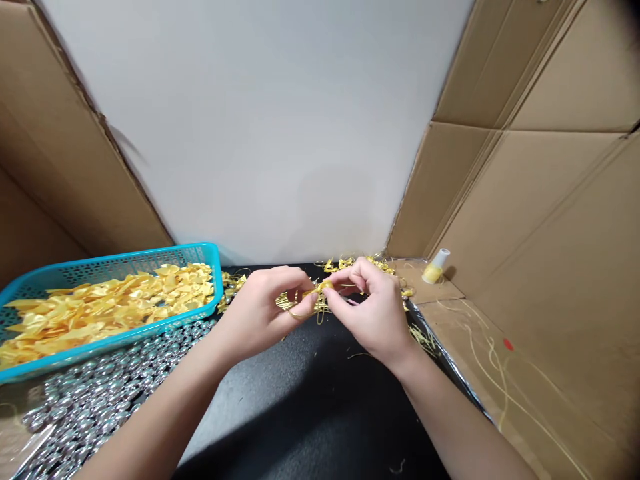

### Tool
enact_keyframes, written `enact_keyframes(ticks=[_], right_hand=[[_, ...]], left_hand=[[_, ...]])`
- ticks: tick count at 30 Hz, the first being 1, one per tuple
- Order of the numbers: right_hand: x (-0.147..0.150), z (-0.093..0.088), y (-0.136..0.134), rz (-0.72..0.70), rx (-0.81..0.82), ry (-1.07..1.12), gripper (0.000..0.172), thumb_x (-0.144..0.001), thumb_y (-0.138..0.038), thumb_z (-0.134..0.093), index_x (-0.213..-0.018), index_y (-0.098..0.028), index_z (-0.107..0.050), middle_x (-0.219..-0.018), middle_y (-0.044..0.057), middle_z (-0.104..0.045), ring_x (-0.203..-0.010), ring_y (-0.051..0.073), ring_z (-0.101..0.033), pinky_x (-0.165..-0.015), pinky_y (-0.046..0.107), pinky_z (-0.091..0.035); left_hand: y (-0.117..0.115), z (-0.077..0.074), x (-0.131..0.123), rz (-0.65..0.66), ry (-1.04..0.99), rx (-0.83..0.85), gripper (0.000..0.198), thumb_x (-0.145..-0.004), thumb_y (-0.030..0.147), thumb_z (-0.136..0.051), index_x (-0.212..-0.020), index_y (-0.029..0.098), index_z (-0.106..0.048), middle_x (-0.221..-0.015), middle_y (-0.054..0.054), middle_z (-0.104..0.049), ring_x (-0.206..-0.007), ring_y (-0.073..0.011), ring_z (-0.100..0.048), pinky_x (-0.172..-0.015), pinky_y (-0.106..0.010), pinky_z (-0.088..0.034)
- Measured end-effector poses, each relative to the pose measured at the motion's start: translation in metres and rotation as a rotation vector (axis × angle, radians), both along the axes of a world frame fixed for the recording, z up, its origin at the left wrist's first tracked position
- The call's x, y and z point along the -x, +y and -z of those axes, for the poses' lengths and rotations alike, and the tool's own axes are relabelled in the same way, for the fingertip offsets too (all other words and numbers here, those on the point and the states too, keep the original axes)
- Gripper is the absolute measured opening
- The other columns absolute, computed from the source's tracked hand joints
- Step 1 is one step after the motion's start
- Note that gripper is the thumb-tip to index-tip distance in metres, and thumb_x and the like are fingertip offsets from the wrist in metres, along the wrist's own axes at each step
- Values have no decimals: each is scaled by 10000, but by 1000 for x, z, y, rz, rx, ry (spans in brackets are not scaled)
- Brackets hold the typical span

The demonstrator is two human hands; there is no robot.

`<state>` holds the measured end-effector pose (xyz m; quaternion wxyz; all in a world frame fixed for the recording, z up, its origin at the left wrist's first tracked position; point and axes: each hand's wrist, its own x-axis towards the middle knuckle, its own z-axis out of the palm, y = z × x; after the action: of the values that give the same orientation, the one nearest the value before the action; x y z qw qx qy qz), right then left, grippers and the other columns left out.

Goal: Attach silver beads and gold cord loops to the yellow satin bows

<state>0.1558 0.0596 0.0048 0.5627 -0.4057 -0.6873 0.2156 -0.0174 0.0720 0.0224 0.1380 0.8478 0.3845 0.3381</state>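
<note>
**Bow pinched between two hands, centre of frame**

Centre of frame, above the black mat (pixel 310 407): left hand (pixel 260 312) and right hand (pixel 374 312), fingertips meeting on one small yellow bow (pixel 324 287).

Left hand: thumb and forefinger pressed together on the bow's left side, remaining fingers curled toward the palm.

Right hand: thumb and forefinger pinching the bow's right side, other fingers bent and stacked close behind.

Bow: held in the air between the two pinches, clear of the mat.

Gold thread (pixel 299 312): looped just below the bow, against the left fingertips; knotted or merely draped, not discernible.

Left of frame: teal perforated basket (pixel 120 261), heaped with yellow ribbons (pixel 110 303).

Lower left, just beside the basket's near edge: spread of silver beads (pixel 100 393), touching the mat's left border.

Behind the hands, along the mat's far edge: tangle of yellow scraps (pixel 350 263), partly hidden by the right fingers.

Right of centre: small bottle (pixel 436 267), white cap, yellowish body, tilted with cap toward the upper right, well apart from both hands.

Lower right: pale strands (pixel 493 373) trailing across the cardboard (pixel 550 233).

Upper centre: white wall (pixel 260 120), flanked left and right by cardboard panels.
</note>
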Motion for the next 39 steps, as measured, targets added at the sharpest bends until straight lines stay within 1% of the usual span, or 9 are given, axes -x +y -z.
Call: enact_keyframes(ticks=[2,4,9,13,16,22,24,32,39], right_hand=[[0,1,1,13,20,-3,373,-721,-134,-595,-633,-245,-250,-709,14,-675,-668,174,-665,-634,320,-537],[-2,0,4,-43,110,72,377,-703,-131,-613,-623,-241,-261,-685,5,-667,-634,159,-654,-605,300,-524],[-14,-8,15,-427,517,404,496,-593,-183,-771,-646,-231,-280,-642,-32,-685,-541,111,-612,-560,257,-508],[-16,-7,22,-556,680,549,596,-526,-210,-852,-658,-227,-271,-631,-47,-686,-517,91,-597,-559,241,-506],[-16,-6,22,-553,684,564,600,-532,-217,-860,-654,-224,-273,-636,-48,-683,-537,92,-604,-574,241,-505],[-19,-13,14,-325,371,414,438,-681,-241,-767,-643,-218,-331,-723,-14,-666,-700,111,-602,-671,257,-501],[-19,-15,10,-293,345,360,434,-678,-247,-765,-648,-220,-334,-745,-9,-657,-712,118,-595,-650,255,-496],[-15,-9,17,-306,587,369,493,-647,-318,-781,-656,-223,-298,-650,-34,-630,-586,92,-574,-550,231,-467],[-19,-6,24,-388,692,463,568,-602,-334,-825,-692,-230,-274,-657,-34,-655,-569,110,-658,-522,210,-472]], left_hand=[[1,1,0,4,20,-20,225,-863,303,-532,-680,186,-592,-643,6,-609,-605,-128,-523,-595,-235,-385],[3,3,0,30,-6,17,233,-864,307,-539,-672,182,-587,-630,10,-591,-600,-124,-511,-592,-233,-379],[12,7,3,197,-256,327,272,-846,333,-575,-629,170,-559,-596,22,-516,-570,-111,-444,-550,-229,-358],[18,13,2,293,-444,482,285,-809,331,-607,-593,161,-535,-571,35,-469,-531,-94,-380,-510,-225,-312],[21,16,1,283,-508,547,277,-790,329,-624,-591,156,-541,-568,33,-481,-535,-93,-390,-517,-221,-312],[21,14,1,164,-474,572,227,-783,284,-613,-597,160,-573,-574,31,-522,-570,-96,-430,-568,-217,-334],[19,13,1,146,-459,582,197,-773,266,-606,-605,165,-579,-570,35,-524,-577,-100,-438,-581,-219,-341],[15,11,-3,24,-401,613,151,-782,262,-546,-659,184,-586,-625,35,-515,-632,-118,-436,-617,-232,-341],[13,7,-2,-96,-325,614,243,-783,400,-591,-736,176,-673,-619,13,-564,-619,-128,-457,-596,-240,-346]])
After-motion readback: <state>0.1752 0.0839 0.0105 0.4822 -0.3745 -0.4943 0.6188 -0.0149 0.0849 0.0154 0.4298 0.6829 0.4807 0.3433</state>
